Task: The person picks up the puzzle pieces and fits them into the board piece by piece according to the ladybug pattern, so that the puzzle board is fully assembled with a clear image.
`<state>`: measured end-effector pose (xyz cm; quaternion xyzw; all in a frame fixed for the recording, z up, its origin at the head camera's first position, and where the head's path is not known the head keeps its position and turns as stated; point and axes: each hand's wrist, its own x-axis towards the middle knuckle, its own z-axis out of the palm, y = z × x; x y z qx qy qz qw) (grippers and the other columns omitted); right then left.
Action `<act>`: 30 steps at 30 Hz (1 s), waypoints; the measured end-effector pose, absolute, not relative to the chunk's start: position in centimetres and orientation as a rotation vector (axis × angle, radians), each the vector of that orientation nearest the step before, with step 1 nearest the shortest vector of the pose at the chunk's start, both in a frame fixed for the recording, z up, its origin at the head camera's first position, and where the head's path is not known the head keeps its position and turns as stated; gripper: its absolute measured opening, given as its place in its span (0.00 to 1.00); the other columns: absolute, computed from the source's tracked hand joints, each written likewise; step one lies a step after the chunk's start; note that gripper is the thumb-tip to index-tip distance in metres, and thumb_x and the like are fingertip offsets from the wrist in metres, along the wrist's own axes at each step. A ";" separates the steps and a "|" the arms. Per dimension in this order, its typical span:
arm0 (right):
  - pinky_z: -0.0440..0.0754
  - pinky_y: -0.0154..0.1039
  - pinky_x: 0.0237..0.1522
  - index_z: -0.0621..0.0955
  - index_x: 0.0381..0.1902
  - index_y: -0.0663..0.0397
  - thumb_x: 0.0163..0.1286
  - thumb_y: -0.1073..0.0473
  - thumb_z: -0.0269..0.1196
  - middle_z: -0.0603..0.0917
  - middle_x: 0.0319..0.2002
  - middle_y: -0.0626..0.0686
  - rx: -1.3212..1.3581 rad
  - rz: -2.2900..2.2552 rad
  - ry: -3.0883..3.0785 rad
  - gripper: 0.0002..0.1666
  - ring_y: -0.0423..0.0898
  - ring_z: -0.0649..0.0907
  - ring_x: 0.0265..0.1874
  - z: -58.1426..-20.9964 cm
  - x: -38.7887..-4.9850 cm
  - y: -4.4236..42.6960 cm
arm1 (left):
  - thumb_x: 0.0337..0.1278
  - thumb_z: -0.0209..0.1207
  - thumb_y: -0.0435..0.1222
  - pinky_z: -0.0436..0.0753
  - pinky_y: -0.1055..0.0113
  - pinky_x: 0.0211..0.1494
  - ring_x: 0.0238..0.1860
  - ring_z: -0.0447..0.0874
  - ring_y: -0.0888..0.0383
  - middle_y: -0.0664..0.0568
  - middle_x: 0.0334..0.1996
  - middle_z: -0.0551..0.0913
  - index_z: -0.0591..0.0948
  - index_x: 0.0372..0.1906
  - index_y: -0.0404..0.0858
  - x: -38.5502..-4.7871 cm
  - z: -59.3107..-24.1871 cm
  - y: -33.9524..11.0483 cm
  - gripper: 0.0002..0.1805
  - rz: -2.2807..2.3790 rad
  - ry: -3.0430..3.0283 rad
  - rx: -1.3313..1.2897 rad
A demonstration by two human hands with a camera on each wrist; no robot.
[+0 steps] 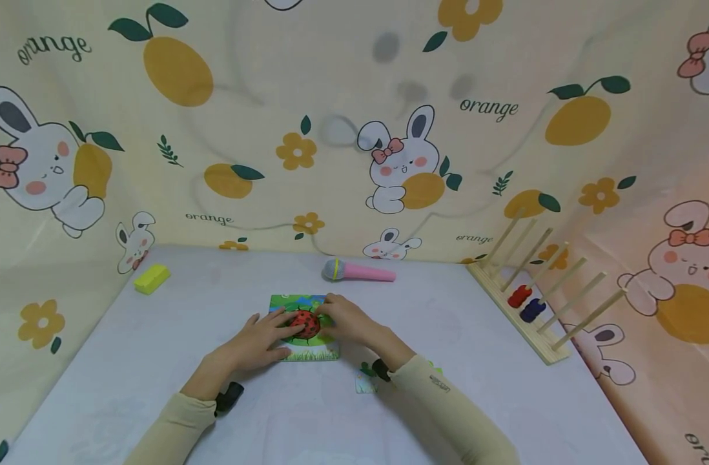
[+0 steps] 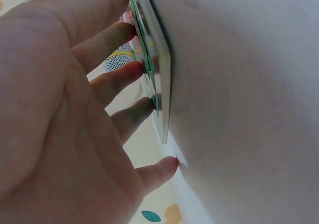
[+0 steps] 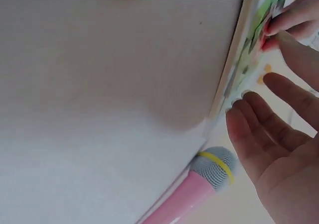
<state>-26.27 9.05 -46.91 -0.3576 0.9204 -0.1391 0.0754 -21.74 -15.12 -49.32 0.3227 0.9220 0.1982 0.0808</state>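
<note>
A flat picture board (image 1: 310, 355) with a red, black-spotted ladybug (image 1: 305, 325) on green lies at the middle of the table. My left hand (image 1: 252, 343) reaches over its left side. Its straight, spread fingers touch the picture's face in the left wrist view, while one finger (image 2: 159, 174) rests on the table below the board. On the other side, my right hand (image 1: 351, 320) has its fingertips at the board's upper right edge, and the right wrist view shows the fingers (image 3: 266, 119) nearly straight. Both hands partly cover the picture.
A loose picture piece (image 1: 365, 382) lies near my right wrist; another green bit (image 1: 436, 367) shows behind the sleeve. A pink toy microphone (image 1: 363, 271) lies behind the board. A yellow block (image 1: 152, 279) sits back left, a wooden peg rack (image 1: 520, 316) with red and blue beads right.
</note>
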 end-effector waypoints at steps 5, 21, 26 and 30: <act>0.71 0.47 0.67 0.73 0.69 0.59 0.70 0.45 0.65 0.72 0.69 0.56 -1.138 -0.192 2.717 0.36 0.52 0.71 0.68 -46.8 -24.3 9.4 | 0.68 0.60 0.47 0.54 0.24 0.65 0.75 0.52 0.35 0.40 0.74 0.63 0.73 0.71 0.42 -21.6 -49.2 -15.2 0.29 0.590 2.760 0.970; 0.57 0.54 0.74 0.56 0.78 0.58 0.74 0.36 0.55 0.49 0.80 0.54 -1.093 -0.107 2.607 0.48 0.57 0.50 0.78 -47.4 -21.6 9.8 | 0.69 0.58 0.49 0.54 0.25 0.65 0.75 0.53 0.35 0.39 0.74 0.64 0.72 0.71 0.42 -21.5 -49.4 -15.1 0.30 0.577 2.770 0.960; 0.58 0.54 0.73 0.58 0.78 0.59 0.73 0.35 0.55 0.50 0.79 0.55 -1.105 -0.065 2.618 0.48 0.59 0.51 0.77 -47.3 -21.5 9.6 | 0.69 0.58 0.48 0.54 0.25 0.66 0.75 0.53 0.35 0.39 0.73 0.64 0.72 0.71 0.41 -21.4 -49.1 -15.1 0.30 0.582 2.763 0.940; 0.58 0.54 0.73 0.58 0.78 0.58 0.73 0.34 0.55 0.50 0.79 0.55 -1.109 -0.032 2.620 0.48 0.59 0.51 0.77 -47.3 -21.5 9.5 | 0.69 0.58 0.48 0.54 0.25 0.66 0.75 0.53 0.35 0.39 0.73 0.64 0.72 0.71 0.41 -21.3 -49.0 -15.1 0.30 0.579 2.767 0.937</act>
